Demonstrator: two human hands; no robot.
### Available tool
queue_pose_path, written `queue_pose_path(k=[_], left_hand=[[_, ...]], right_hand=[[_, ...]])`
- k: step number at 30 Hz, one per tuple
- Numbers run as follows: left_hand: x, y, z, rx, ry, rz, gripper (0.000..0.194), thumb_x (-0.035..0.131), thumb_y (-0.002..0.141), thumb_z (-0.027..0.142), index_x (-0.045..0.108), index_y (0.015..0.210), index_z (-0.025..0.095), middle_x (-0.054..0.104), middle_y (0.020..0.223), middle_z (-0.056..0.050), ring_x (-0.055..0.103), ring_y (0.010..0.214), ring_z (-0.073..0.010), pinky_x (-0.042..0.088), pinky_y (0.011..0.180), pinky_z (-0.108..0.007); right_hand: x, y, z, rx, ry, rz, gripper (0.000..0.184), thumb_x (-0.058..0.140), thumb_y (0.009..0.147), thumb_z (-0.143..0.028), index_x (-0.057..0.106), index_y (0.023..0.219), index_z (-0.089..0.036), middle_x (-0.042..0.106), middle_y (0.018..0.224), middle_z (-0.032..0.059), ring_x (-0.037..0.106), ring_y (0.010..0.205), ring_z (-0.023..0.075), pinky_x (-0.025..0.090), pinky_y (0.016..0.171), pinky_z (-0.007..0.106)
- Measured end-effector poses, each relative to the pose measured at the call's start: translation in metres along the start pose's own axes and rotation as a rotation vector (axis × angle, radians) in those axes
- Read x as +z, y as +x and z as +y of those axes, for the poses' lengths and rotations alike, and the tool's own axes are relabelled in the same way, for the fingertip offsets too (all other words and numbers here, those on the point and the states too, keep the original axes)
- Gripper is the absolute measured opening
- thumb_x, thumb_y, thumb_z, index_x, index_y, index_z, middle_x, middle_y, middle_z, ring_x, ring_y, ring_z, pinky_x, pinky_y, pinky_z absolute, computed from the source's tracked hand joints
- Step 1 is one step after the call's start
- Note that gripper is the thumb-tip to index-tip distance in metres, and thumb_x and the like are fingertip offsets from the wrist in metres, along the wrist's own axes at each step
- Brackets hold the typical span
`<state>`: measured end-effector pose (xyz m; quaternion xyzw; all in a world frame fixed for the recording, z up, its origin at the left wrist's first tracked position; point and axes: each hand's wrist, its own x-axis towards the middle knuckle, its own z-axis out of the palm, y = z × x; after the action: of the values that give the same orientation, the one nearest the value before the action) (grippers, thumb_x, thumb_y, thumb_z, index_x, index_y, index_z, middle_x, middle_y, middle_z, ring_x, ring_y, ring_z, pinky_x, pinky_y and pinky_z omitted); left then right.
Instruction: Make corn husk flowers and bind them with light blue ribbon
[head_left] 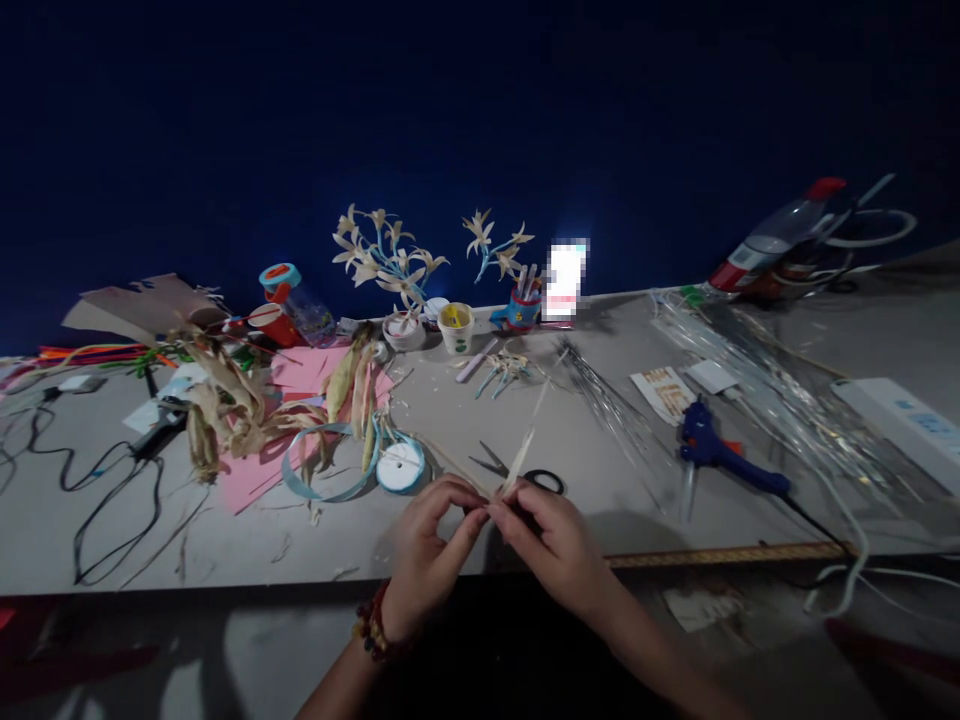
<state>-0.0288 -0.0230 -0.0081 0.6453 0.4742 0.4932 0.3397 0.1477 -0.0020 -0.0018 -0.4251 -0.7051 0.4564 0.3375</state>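
My left hand and my right hand meet near the table's front edge, fingertips pinched together. Between them is a thin pale strip of dried husk; one length rises from the right fingers, and another pale length trails left from the left fingers. Their exact grip point is partly hidden by the fingers. Just beyond the hands lie scissors, blades apart, beside a black ring that may be their handle. Left of my left hand is a spool of light blue ribbon. Small husk flowers on blue stems lie farther back.
Dried husks and pink paper spread over the left side, with black cables. Finished-looking husk flowers stand behind, near a lit screen. Wires, a blue glue gun and a bottle occupy the right.
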Motion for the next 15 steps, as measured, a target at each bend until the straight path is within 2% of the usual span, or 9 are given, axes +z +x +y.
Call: queue_pose_path(k=[3,6,11,15], left_hand=[[-0.0003,0.0005,-0.0010,-0.047,-0.073,-0.016,0.007,0.063,0.092,0.018,0.065,0.085,0.019,0.067,0.083,-0.002,0.062,0.080,-0.0152,0.048,0.076,-0.026],[-0.0014,0.0014,-0.0023,-0.088,-0.145,-0.043,0.008,0.065,0.091,0.020,0.064,0.084,0.018,0.066,0.083,-0.003,0.060,0.081,-0.0158,0.047,0.076,-0.026],[-0.0057,0.0037,0.0010,-0.189,-0.276,-0.134,0.012,0.068,0.090,0.026,0.064,0.083,0.016,0.062,0.083,-0.004,0.058,0.080,-0.0158,0.047,0.074,-0.027],[-0.0078,0.0040,0.0018,-0.243,-0.334,-0.132,0.016,0.069,0.089,0.027,0.063,0.081,0.015,0.061,0.082,-0.003,0.057,0.077,-0.0151,0.047,0.073,-0.027]], right_hand=[[-0.0018,-0.0020,-0.0002,-0.026,-0.063,-0.013,0.027,0.049,0.100,-0.039,0.056,0.081,-0.021,0.057,0.070,-0.0009,0.053,0.064,0.0147,0.040,0.063,0.026],[-0.0027,-0.0024,0.0006,-0.025,0.010,-0.071,0.032,0.047,0.102,-0.040,0.056,0.078,-0.020,0.058,0.071,-0.0005,0.055,0.068,0.0145,0.041,0.065,0.025],[-0.0028,-0.0001,-0.0002,0.041,0.048,-0.142,0.040,0.047,0.101,-0.047,0.057,0.074,-0.019,0.056,0.067,-0.0011,0.055,0.064,0.0135,0.040,0.063,0.024],[-0.0038,0.0003,-0.0032,0.093,0.104,-0.199,0.046,0.042,0.102,-0.050,0.056,0.071,-0.019,0.055,0.063,-0.0019,0.054,0.061,0.0128,0.039,0.061,0.024]])
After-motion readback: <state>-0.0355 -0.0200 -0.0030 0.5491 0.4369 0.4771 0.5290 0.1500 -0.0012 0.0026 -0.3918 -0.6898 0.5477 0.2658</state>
